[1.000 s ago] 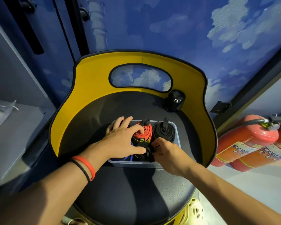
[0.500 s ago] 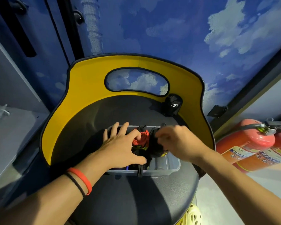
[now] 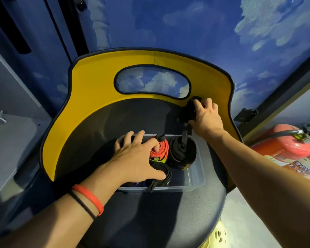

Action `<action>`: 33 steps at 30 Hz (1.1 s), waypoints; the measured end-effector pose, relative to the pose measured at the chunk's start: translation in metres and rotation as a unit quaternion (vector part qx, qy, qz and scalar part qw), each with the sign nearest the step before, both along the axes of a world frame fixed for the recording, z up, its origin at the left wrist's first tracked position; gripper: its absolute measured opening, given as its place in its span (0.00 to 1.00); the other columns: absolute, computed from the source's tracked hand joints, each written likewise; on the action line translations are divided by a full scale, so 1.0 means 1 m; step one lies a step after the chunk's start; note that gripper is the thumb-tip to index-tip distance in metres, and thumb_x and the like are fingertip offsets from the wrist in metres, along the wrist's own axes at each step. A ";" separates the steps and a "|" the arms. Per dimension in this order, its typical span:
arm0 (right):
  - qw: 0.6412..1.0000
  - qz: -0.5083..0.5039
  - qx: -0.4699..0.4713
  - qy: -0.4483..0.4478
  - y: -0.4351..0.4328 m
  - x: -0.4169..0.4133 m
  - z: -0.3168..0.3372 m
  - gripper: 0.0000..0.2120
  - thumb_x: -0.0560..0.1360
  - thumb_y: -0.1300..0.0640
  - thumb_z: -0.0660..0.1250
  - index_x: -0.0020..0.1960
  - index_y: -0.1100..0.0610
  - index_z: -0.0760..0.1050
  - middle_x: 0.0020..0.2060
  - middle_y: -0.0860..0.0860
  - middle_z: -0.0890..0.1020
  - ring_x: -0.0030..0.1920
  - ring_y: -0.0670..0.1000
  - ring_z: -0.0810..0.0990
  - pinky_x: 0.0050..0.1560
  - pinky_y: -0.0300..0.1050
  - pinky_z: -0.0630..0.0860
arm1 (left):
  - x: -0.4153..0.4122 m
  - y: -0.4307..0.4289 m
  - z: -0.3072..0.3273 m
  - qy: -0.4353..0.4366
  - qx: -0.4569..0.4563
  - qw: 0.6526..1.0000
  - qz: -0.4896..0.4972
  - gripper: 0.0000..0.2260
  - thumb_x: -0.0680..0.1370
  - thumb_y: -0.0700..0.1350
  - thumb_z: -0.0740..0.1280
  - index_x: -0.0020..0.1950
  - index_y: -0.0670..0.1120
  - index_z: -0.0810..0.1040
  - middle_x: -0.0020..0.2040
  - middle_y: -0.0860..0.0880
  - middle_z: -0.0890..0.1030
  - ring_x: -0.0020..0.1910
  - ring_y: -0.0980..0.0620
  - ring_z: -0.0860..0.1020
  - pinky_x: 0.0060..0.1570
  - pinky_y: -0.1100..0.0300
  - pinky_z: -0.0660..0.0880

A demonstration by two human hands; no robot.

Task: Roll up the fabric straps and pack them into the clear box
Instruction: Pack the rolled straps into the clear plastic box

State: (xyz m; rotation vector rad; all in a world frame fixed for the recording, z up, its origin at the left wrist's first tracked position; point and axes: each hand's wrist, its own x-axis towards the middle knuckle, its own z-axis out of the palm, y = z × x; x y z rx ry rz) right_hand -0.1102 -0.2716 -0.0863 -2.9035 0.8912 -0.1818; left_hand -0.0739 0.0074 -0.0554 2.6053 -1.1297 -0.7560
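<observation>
So the clear box (image 3: 199,176) sits on the black seat (image 3: 150,221) of a chair, roughly in the middle and a bit toward the right. The yellow backrest (image 3: 89,97) curves around behind it and down both sides, so the only open way in is from the front and from above. The backrest has an oval cut-out (image 3: 150,81) that shows the blue sky-and-clouds wall (image 3: 186,24) behind it. Three rolled straps show in the box: an orange roll (image 3: 161,149) standing on end at the back, a black roll with a yellow tag (image 3: 181,155) just to its right and touching it, and another black roll (image 3: 162,171) at the front with a loose tail hanging over the front rim. The right end of the box is bare plastic. The left hand (image 3: 132,158) lies flat over the left half of the box, fingers spread and fairly straight. Its thumb presses along the front black roll and its index finger rests against the orange one. It hides whatever is under it apart from a bit of purple near the front wall. The right hand (image 3: 206,117) is at the back right of the seat, tight against the backrest, with its fingers curled around one more black strap roll (image 3: 187,111). That roll is outside the box, and a loose end trails down toward the back rim. Two red fire extinguishers (image 3: 284,145) lie on the floor off to the right. A grey shelf (image 3: 13,133) is close on the left. An orange and a black wristband (image 3: 89,199) sit on the left wrist.
</observation>
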 end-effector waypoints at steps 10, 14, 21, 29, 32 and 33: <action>0.995 0.024 -0.002 -0.092 0.012 -0.006 -0.003 0.33 0.72 0.56 0.78 0.69 0.54 0.63 0.68 0.56 0.67 0.64 0.62 0.70 0.52 0.55 0.77 | 0.000 0.000 0.000 0.008 -0.002 1.000 0.003 0.26 0.66 0.67 0.74 0.57 0.64 0.65 0.83 0.51 0.47 0.81 0.41 0.40 0.76 0.33 0.43; 0.989 0.066 -0.010 -0.132 0.033 -0.026 0.023 0.36 0.71 0.51 0.77 0.74 0.49 0.64 0.68 0.56 0.66 0.66 0.60 0.69 0.55 0.55 0.80 | -0.001 -0.001 0.003 0.013 -0.008 1.000 0.006 0.25 0.66 0.67 0.74 0.55 0.64 0.65 0.83 0.51 0.48 0.81 0.41 0.41 0.76 0.33 0.43; 0.962 0.089 0.196 -0.167 0.087 -0.085 0.091 0.25 0.70 0.43 0.76 0.63 0.47 0.72 0.56 0.49 0.73 0.50 0.46 0.75 0.48 0.33 0.73 | -0.005 -0.002 0.006 0.004 0.015 1.000 0.005 0.38 0.66 0.69 0.73 0.71 0.58 0.65 0.84 0.48 0.45 0.81 0.39 0.39 0.76 0.32 0.44; 0.901 0.040 0.431 -0.009 0.103 -0.128 0.084 0.16 0.67 0.44 0.71 0.55 0.39 0.78 0.49 0.52 0.85 0.44 0.53 0.86 0.40 0.57 0.85 | -0.009 -0.002 0.006 0.012 -0.003 1.000 0.019 0.25 0.67 0.63 0.75 0.56 0.63 0.66 0.84 0.48 0.47 0.81 0.38 0.40 0.76 0.32 0.42; 0.892 0.061 0.448 0.012 0.096 -0.122 0.084 0.16 0.68 0.46 0.72 0.56 0.41 0.79 0.54 0.52 0.82 0.45 0.52 0.86 0.40 0.54 0.85 | -0.010 -0.002 0.004 0.010 -0.008 1.000 0.017 0.24 0.67 0.62 0.75 0.55 0.62 0.66 0.84 0.48 0.47 0.81 0.38 0.39 0.76 0.32 0.41; 0.893 0.067 0.444 0.022 0.094 -0.119 0.084 0.18 0.66 0.45 0.71 0.56 0.41 0.79 0.56 0.52 0.79 0.46 0.52 0.85 0.40 0.53 0.85 | -0.009 -0.002 0.004 0.010 -0.008 1.000 0.016 0.23 0.67 0.62 0.75 0.55 0.62 0.66 0.84 0.48 0.46 0.81 0.38 0.39 0.76 0.32 0.41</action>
